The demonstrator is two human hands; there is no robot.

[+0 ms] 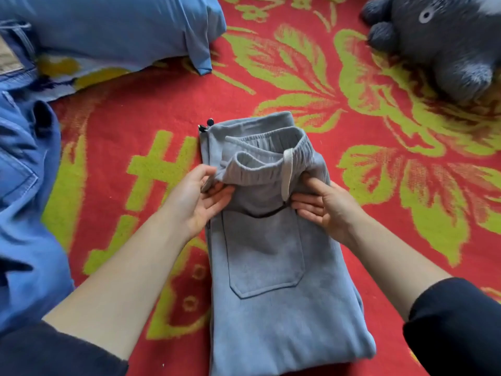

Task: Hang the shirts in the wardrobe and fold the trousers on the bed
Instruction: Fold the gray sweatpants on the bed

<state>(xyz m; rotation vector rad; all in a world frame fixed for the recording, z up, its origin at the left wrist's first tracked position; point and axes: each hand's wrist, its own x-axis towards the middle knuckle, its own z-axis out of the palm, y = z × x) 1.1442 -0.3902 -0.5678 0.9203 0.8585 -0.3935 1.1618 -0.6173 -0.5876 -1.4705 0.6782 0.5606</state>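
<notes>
**Both hands on the waistband of the grey trousers on the bed**

The grey trousers lie in the middle of the bed, on a red blanket with a green flower pattern. They are folded lengthwise into a narrow strip that runs from the near edge of the view away from the person. A patch pocket faces up on the top layer.

At the far end the elastic waistband is lifted and turned back toward the person, so its opening gapes. A pale drawstring hangs down over the waistband's right side.

The left hand grips the left end of the turned-back waistband. Its thumb is on top and its fingers are underneath, clamped on the cloth.

The right hand holds the right end. Its thumb points up against the fold, and its fingers, nearly straight, are slipped beneath the cloth just under the drawstring's tip. Both forearms are bare, with dark sleeves pushed up near the elbows.

A small dark toggle sticks out at the far left corner of the trousers.

Blue jeans lie spread along the left edge of the view, well apart from the grey pair. A blue pillow sits at the far left, and a grey plush toy rests on the blanket at the far right.
</notes>
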